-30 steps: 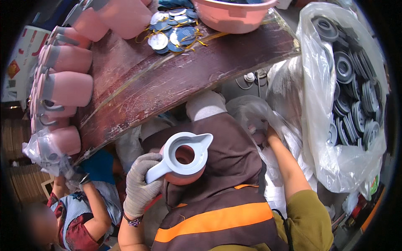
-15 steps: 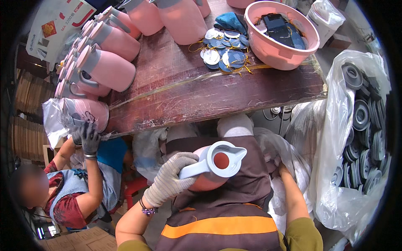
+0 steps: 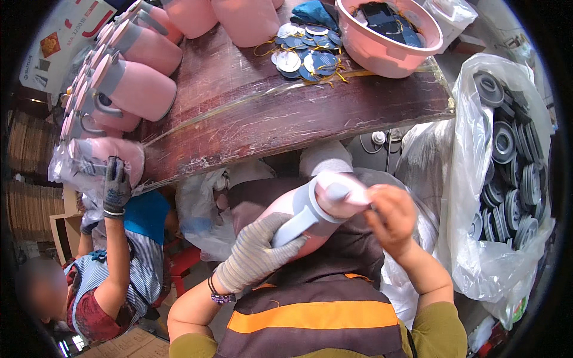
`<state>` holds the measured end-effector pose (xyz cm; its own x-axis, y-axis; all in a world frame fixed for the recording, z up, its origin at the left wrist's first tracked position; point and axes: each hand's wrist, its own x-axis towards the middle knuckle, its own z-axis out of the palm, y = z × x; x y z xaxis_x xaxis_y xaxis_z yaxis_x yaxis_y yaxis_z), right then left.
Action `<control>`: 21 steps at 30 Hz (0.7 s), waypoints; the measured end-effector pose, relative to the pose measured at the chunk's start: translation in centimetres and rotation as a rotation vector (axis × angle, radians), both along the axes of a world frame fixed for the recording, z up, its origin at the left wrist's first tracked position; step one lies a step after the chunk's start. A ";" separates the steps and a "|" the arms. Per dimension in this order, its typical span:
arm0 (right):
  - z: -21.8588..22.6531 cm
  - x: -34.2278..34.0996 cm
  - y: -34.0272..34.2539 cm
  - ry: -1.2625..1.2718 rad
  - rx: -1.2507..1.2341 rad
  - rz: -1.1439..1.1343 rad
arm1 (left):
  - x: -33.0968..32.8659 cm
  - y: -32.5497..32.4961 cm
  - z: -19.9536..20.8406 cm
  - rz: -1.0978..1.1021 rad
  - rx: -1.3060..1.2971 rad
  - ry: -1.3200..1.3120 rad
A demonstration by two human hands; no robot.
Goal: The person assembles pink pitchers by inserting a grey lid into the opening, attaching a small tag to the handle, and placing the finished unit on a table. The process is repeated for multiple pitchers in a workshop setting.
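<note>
The surface is dark red-brown and scuffed. It carries pink jugs at left, a heap of round tags and a pink basin. Right: a clear plastic bag of grey ring-shaped parts. Left: stacked cardboard and a co-worker's gloved hand. Above the lap, the left hand has gloved fingers wrapped round a grey-handled jug; the right hand, blurred, has bare fingers closed on a pink lid-like piece at its mouth.

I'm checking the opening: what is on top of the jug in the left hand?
Over the pink jug, a blurred pink and grey piece meets the right hand. It hides the jug's inside; whether it is seated is unclear.
</note>
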<state>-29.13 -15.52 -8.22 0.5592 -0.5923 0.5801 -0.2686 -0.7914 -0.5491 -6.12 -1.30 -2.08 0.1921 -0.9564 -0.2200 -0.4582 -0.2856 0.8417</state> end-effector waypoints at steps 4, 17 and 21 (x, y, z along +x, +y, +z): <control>1.1 1.7 0.6 0.039 0.145 0.212 | 0.1 1.3 -0.2 0.009 0.021 0.015; 3.1 7.3 1.9 -0.011 -0.084 0.932 | 6.0 0.3 -4.1 0.045 -0.131 -0.032; 0.2 7.0 0.7 0.125 0.253 0.459 | 3.3 1.8 -1.6 -0.242 0.015 0.173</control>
